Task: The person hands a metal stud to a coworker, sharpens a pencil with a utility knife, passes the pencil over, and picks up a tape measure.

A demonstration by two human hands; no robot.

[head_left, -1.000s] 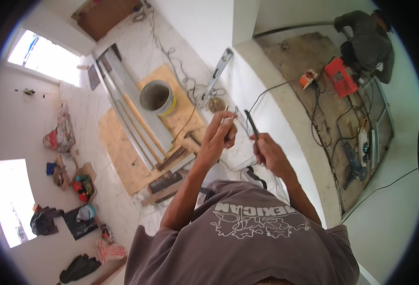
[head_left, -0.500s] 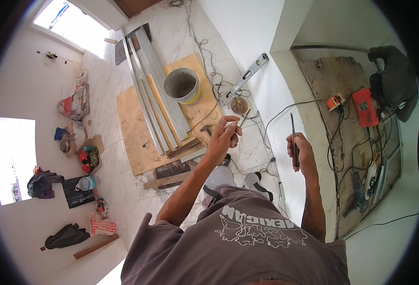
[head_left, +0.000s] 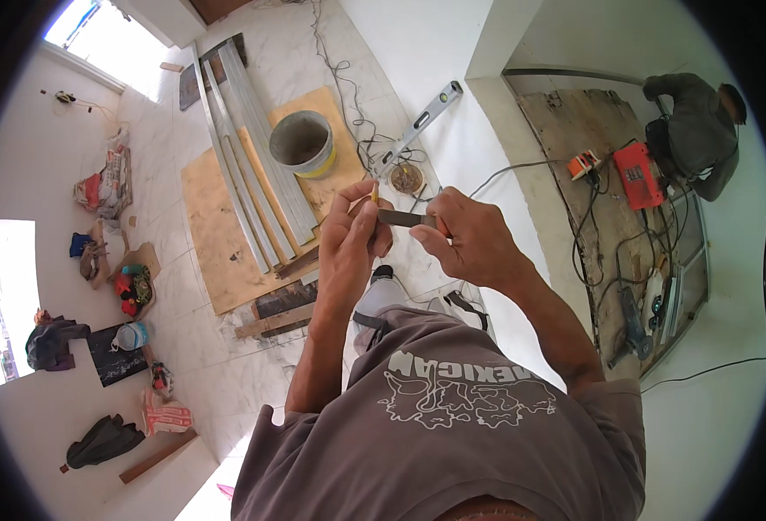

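Observation:
Both my hands are together in front of my body. My left hand (head_left: 348,233) pinches a short, thin yellow stick that looks like a pencil (head_left: 375,193), its tip pointing up. My right hand (head_left: 470,233) is closed around the handle of a flat-bladed knife (head_left: 403,218); a bit of orange shows at the grip. The dark grey blade points left and reaches the left fingers beside the pencil. Whether the blade's edge touches the pencil is hard to make out.
A bucket (head_left: 302,143) and long metal profiles (head_left: 266,143) rest on a plywood sheet (head_left: 200,204). A spirit level (head_left: 422,122) leans by the white wall. To the right, a co-worker (head_left: 700,130) crouches beside a red case (head_left: 637,175), with cables and tools on boards.
My hands have come together from apart. The knife has swung from upright to nearly level, its blade now at the left fingers. The view has shifted slightly.

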